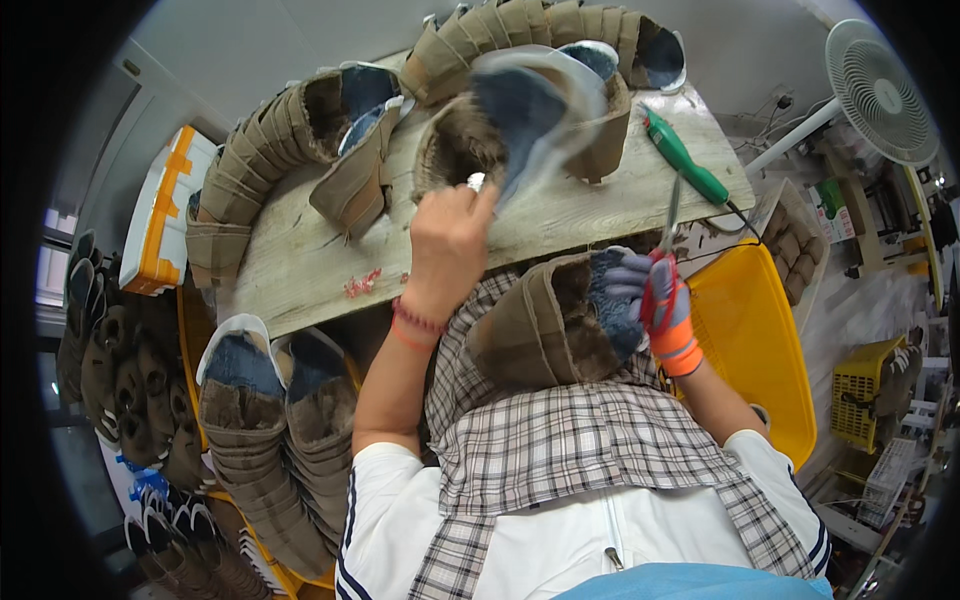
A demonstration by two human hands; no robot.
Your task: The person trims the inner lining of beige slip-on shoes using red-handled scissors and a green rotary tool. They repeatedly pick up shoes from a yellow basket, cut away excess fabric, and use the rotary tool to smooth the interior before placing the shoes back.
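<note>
My bare left hand (450, 235) is closed on the edge of a brown boot upper (452, 140) with a fleecy inside and a blue-and-white part, smeared by motion, over the table. My right hand (668, 318), in a grey and orange glove, grips red-handled scissors (673, 205) whose blades point up toward the table. Across my lap, on a checked apron (560, 430), lies another brown boot upper (515, 330). Its blue fleecy end touches the gloved fingers.
The pale wooden table (290, 275) carries curved rows of nested boot uppers (255, 150), red scraps (362, 284) and a green corded tool (685, 155). A yellow bin (790, 370) stands at right, near a white fan (880, 95). More stacked uppers (245, 420) lean at left.
</note>
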